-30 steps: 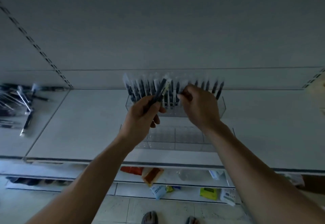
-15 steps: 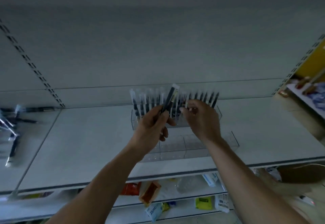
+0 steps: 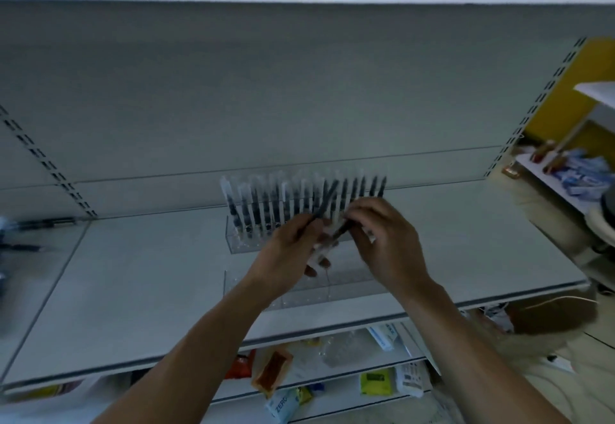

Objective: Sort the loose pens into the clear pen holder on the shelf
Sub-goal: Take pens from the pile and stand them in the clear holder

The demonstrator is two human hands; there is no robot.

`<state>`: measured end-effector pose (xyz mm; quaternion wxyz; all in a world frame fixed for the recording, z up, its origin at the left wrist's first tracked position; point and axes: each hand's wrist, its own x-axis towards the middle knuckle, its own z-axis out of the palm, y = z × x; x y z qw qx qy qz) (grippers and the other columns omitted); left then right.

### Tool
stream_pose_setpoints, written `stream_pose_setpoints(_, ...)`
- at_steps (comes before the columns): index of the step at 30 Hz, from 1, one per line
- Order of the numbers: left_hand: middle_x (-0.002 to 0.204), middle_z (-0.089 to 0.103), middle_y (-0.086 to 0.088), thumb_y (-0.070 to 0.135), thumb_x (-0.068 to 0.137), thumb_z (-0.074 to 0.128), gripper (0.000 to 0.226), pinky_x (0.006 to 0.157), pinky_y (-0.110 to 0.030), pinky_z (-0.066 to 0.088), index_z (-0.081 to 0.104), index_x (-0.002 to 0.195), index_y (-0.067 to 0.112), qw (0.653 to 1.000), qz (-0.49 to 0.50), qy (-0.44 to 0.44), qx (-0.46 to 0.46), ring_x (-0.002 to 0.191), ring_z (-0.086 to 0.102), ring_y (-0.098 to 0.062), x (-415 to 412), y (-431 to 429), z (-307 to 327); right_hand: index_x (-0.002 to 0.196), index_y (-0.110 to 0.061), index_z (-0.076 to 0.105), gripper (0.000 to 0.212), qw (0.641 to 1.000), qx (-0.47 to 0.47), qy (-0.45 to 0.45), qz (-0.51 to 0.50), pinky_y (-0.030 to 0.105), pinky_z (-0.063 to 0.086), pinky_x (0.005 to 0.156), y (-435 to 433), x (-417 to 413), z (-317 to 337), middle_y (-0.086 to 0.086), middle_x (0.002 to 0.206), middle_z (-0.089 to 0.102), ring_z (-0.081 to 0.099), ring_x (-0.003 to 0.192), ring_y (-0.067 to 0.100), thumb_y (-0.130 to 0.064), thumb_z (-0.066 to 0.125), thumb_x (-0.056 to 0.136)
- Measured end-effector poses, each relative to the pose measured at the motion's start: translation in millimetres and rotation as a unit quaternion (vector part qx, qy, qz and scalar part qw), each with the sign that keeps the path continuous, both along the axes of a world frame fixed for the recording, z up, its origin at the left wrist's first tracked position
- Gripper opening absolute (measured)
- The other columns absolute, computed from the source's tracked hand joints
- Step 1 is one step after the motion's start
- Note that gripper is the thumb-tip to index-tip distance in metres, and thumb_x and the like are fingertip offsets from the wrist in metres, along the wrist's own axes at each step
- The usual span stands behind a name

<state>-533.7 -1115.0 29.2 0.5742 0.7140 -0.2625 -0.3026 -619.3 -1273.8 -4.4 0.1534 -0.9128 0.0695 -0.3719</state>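
Right behind your fingertips, the clear pen holder (image 3: 239, 240) stands on the shelf (image 3: 149, 290), its row of pens (image 3: 266, 204) upright, dark barrels, pale caps leftward. Your left hand (image 3: 289, 257) grips a dark pen (image 3: 324, 202) slanting up; your right hand (image 3: 386, 243) pinches a second pen (image 3: 339, 232). Shelf surface runs wide either side; its front edge lies below your wrists.

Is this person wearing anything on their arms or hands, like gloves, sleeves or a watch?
Nothing visible. The left hand and right hand are gloveless, and the left forearm and right forearm are uncovered, with no sleeve in view. No watch, bracelet or ring shows.
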Motion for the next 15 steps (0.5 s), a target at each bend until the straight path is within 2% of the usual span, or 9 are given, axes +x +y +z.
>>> stream_pose_setpoints(2,0.087,0.069,0.003,0.024,0.103,0.041,0.021,0.05,-0.022,0.043,0.061,0.108,0.022,0.998,0.056,0.001,-0.021,0.056,0.056,-0.011,5,3,-4,0.093,-0.01,0.072,0.009,0.995,0.096,-0.008,-0.04,0.01,0.048,0.069,-9,-2,7,0.002,0.104,0.058,0.06,0.077,0.009,-0.016,0.067,0.09)
stream_pose_setpoints(4,0.076,0.065,0.001,0.023,0.102,0.042,0.021,0.046,-0.017,0.035,0.063,0.107,0.02,0.994,0.094,0.022,-0.048,0.05,0.043,-0.008,8,7,-8,0.085,-0.014,0.07,0.019,0.973,0.22,0.005,-0.073,0.013,0.045,0.066,-17,1,15,-0.002,0.099,0.056,0.059,0.074,0.007,-0.029,0.061,0.094)
stream_pose_setpoints(5,0.073,0.061,0.0,0.022,0.102,0.043,0.022,0.045,-0.016,0.032,0.064,0.108,0.019,0.992,0.106,0.035,-0.056,0.049,0.038,-0.007,8,9,-10,0.085,-0.017,0.068,0.019,0.959,0.273,0.026,-0.07,0.014,0.046,0.067,-18,5,17,-0.004,0.097,0.059,0.06,0.078,0.006,-0.031,0.059,0.095)
stream_pose_setpoints(7,0.069,0.055,-0.001,0.023,0.102,0.043,0.023,0.046,-0.016,0.03,0.064,0.107,0.017,0.991,0.113,0.038,-0.059,0.05,0.035,-0.006,5,11,-13,0.1,-0.021,0.068,0.012,0.938,0.339,0.046,-0.055,0.005,0.044,0.071,-18,12,20,-0.007,0.098,0.064,0.06,0.084,0.0,-0.028,0.06,0.094)
stream_pose_setpoints(9,0.068,0.053,-0.002,0.025,0.102,0.042,0.024,0.047,-0.015,0.03,0.063,0.104,0.013,0.991,0.118,0.033,-0.059,0.051,0.036,-0.006,3,11,-16,0.106,-0.02,0.067,0.016,0.938,0.338,0.05,-0.054,0.001,0.042,0.07,-16,23,20,-0.01,0.095,0.066,0.061,0.085,0.0,-0.025,0.064,0.091)
stream_pose_setpoints(12,0.068,0.053,-0.003,0.024,0.102,0.042,0.023,0.048,-0.015,0.03,0.062,0.098,0.013,0.988,0.137,0.034,-0.057,0.051,0.037,-0.006,2,13,-20,0.099,-0.015,0.067,0.014,0.952,0.29,0.079,-0.054,0.007,0.041,0.061,-13,38,18,-0.01,0.084,0.064,0.06,0.077,0.005,-0.026,0.065,0.09)
stream_pose_setpoints(15,0.068,0.054,-0.002,0.023,0.101,0.044,0.023,0.047,-0.013,0.031,0.063,0.099,0.011,0.988,0.144,0.022,-0.048,0.05,0.038,-0.004,1,16,-22,0.098,-0.016,0.068,0.013,0.962,0.225,0.144,-0.049,0.014,0.039,0.057,-12,48,12,-0.007,0.086,0.064,0.058,0.076,0.009,-0.027,0.063,0.091)
